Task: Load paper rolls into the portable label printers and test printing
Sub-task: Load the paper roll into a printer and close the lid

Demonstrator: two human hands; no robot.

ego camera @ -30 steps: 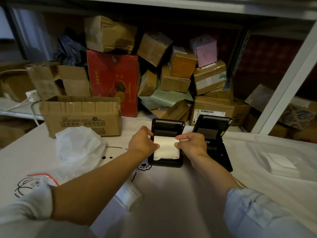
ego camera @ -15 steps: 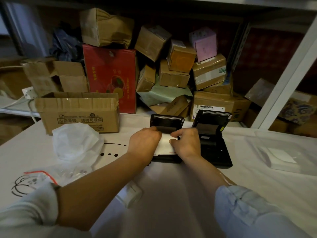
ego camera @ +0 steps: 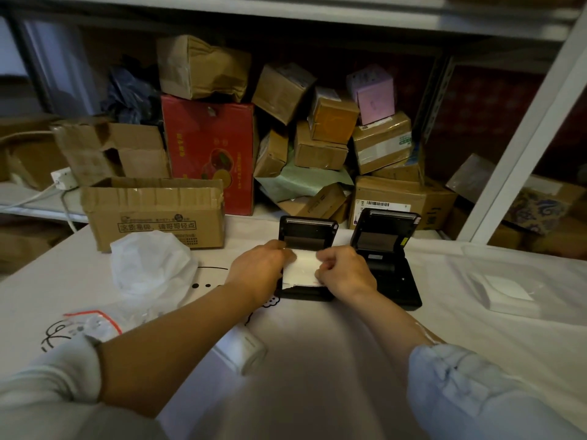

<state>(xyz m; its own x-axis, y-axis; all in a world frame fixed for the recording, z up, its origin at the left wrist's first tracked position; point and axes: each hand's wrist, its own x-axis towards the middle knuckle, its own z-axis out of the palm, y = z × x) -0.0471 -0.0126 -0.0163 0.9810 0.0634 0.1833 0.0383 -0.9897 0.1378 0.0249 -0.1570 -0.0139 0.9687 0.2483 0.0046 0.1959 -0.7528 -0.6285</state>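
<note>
Two black portable label printers stand side by side on the white table, both with lids raised. The left printer (ego camera: 307, 233) has a white paper stack (ego camera: 303, 271) lying in its open bay. My left hand (ego camera: 257, 271) grips the paper's left edge. My right hand (ego camera: 344, 273) pinches its right edge with curled fingers. The right printer (ego camera: 386, 249) sits just beyond my right hand, its bay dark and open. A white paper roll (ego camera: 244, 349) lies on the table under my left forearm.
A crumpled white plastic bag (ego camera: 149, 265) and a red-trimmed zip bag (ego camera: 92, 322) lie at left. An open cardboard box (ego camera: 152, 214) stands behind them. A clear bag with white labels (ego camera: 505, 290) rests at right. Stacked parcels fill the shelf behind; a white shelf post (ego camera: 521, 154) rises at right.
Both hands closed in over the paper, pressing it down into the left printer's bay, then eased slightly apart so more of the paper shows.
</note>
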